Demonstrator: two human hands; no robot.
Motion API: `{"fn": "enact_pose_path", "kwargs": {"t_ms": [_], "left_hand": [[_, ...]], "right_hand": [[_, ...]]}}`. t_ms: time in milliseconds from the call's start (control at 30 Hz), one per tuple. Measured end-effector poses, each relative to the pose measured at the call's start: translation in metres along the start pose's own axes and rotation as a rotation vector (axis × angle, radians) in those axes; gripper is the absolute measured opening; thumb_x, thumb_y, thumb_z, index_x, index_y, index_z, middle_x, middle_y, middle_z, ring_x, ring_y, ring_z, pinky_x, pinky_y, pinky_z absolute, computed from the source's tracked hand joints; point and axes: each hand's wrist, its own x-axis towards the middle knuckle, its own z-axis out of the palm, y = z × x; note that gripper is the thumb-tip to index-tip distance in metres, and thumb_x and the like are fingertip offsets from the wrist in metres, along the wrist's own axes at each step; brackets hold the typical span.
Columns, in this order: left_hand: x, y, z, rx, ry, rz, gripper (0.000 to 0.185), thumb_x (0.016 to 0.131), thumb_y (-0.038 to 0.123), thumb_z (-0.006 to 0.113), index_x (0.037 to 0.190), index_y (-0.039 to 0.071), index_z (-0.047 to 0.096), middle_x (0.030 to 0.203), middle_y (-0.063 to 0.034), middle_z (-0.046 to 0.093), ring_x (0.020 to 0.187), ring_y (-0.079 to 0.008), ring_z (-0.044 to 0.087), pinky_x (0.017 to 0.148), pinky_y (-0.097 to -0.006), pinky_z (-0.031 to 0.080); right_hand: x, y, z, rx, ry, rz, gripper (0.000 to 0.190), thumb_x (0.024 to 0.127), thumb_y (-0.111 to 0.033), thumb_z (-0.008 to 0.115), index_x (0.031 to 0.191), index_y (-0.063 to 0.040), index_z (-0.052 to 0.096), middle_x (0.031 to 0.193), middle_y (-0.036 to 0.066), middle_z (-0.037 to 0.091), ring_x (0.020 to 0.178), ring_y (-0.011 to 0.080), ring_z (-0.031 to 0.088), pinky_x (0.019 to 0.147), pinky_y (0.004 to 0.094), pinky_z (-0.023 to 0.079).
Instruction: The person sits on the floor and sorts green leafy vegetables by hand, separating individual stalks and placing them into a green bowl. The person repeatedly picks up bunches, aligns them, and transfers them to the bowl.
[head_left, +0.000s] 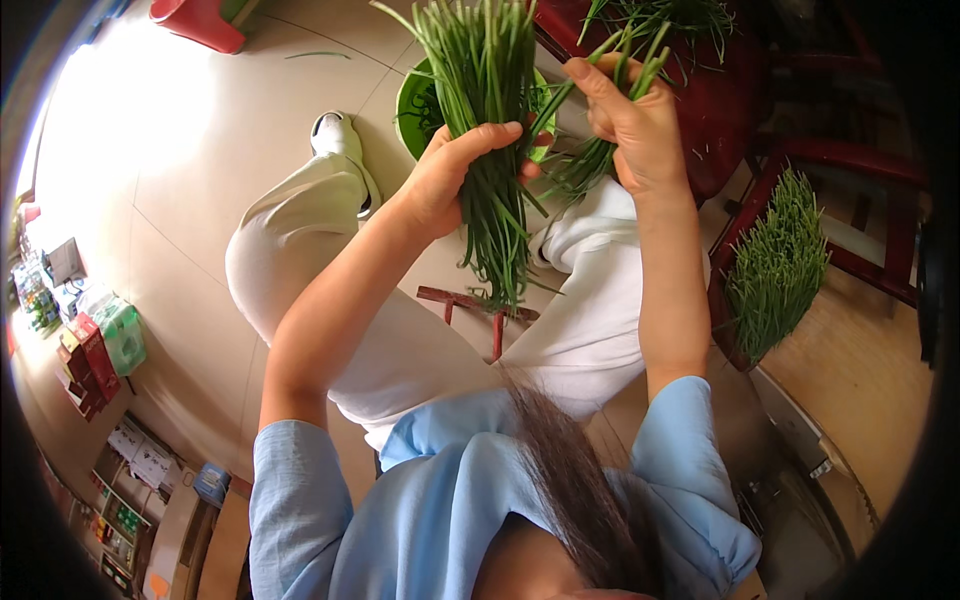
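A thick bunch of green chives (491, 82) is gripped in my left hand (457, 169), its cut ends up and leaf tips hanging down. To the right, my right hand (634, 120) is closed around a smaller bundle of chives (592, 161). A few blades run between the two hands. Below the big bunch, partly hidden by it, stands a green bucket (411, 120) with dark green bits inside. Loose chives (675, 22) lie on a dark red surface (720, 112) beyond my right hand.
A large pile of chives (780, 262) rests on a dark red wooden seat (727, 330) at the right. A red wooden stool edge (480, 304) shows between my legs. One stray blade (319, 54) lies on the tiled floor, near a red plastic object (199, 22). Boxes (90, 360) stand far left.
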Motion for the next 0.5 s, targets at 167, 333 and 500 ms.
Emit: {"fn": "enact_pose_path", "kwargs": {"t_ms": [167,333,500], "left_hand": [[0.001,-0.001,0.002,0.068,0.025,0.083,0.033,0.081,0.016,0.069,0.109,0.005,0.056,0.094,-0.0094,0.064,0.072,-0.0145,0.06,0.063,-0.0273,0.051],[0.005,-0.003,-0.001,0.093,0.007,0.073,0.031,0.08,0.013,0.071,0.106,0.004,0.057,0.091,-0.0097,0.064,0.071,-0.014,0.059,0.062,-0.0273,0.051],[0.005,-0.005,-0.005,0.087,0.016,0.055,0.029,0.08,0.012,0.07,0.105,0.003,0.057,0.091,-0.0098,0.064,0.071,-0.0144,0.06,0.063,-0.028,0.051]], "right_hand": [[-0.002,-0.002,-0.004,-0.012,0.049,0.014,0.011,0.08,-0.015,0.074,0.082,-0.006,0.067,0.052,-0.01,0.039,0.045,0.0019,0.026,0.044,0.0216,0.017],[0.006,-0.005,-0.025,0.058,0.291,-0.148,0.017,0.086,-0.013,0.066,0.097,0.001,0.066,0.058,-0.009,0.038,0.046,0.0016,0.023,0.044,0.0203,0.017],[0.009,-0.016,-0.036,0.196,0.459,-0.127,0.03,0.091,-0.029,0.061,0.089,0.001,0.063,0.057,-0.007,0.037,0.043,0.0034,0.024,0.042,0.0231,0.018]]}}
